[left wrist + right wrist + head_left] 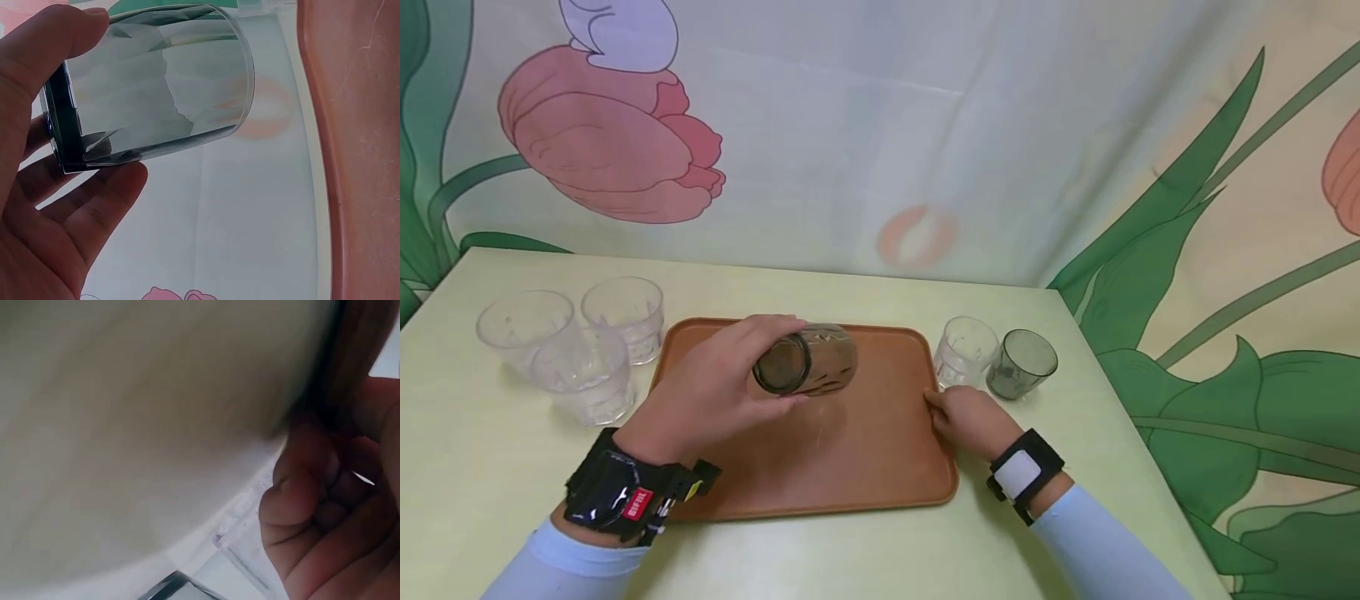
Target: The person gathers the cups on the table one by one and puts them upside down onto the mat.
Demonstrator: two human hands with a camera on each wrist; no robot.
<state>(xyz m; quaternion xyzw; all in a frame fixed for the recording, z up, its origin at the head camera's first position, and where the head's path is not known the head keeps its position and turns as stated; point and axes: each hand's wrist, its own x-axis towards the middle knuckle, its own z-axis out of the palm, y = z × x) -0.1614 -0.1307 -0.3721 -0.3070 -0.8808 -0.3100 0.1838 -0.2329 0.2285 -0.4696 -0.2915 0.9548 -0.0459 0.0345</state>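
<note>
My left hand [711,387] grips a smoky grey glass tumbler [829,360] above the brown tray [850,450]. The tumbler lies tilted on its side in the air. Up close in the left wrist view, thumb and fingers pinch the tumbler [162,87] around its thick dark base, and its rim points away from the palm. At the tray's right edge my right hand [976,419] holds the rim between thumb and curled fingers. The right wrist view shows those fingers [300,494] bent at the dark, blurred tray edge.
Left of the tray, three clear tumblers [591,379] stand close together on the pale table [865,554]. Right of the tray, a clear tumbler [962,354] stands beside another grey tumbler [1024,367], just beyond my right hand. A printed curtain [820,150] hangs behind the table.
</note>
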